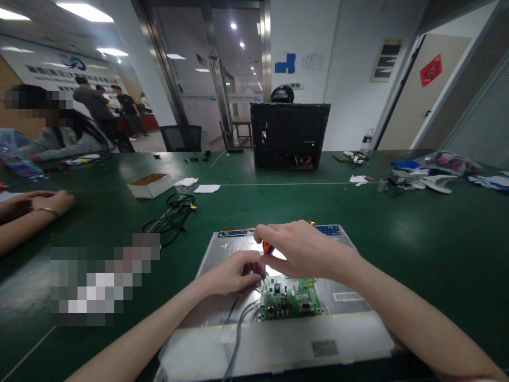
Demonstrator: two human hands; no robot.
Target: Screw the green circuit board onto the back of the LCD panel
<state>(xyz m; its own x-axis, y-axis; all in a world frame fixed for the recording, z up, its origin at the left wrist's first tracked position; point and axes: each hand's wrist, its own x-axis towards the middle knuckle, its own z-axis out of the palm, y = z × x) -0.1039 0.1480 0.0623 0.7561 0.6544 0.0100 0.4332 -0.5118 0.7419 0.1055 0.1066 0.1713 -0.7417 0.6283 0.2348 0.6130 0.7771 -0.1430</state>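
My right hand (pixel 292 246) grips the red and black handle of a screwdriver (pixel 268 248), held upright over the upper left corner of a green circuit board (pixel 290 298). Curled in beside the screwdriver's lower end is my left hand (pixel 242 273), its fingertips pressed together; what they hold, if anything, is hidden. The board lies on the metal back of a display panel (pixel 207 305), flat on the table before me. Grey cables (pixel 237 337) run from the board's left side down over the panel's near edge. A blue strip board (pixel 238 233) lines the panel's far edge.
On the green table (pixel 417 239), a black monitor housing (pixel 290 135) stands at the back. Left of the panel lie coiled black cables (pixel 170 215) and an open white box (pixel 150 185). Another person's hands (pixel 51 203) rest at far left. Plastic bags (pixel 449 162) and parts lie at back right.
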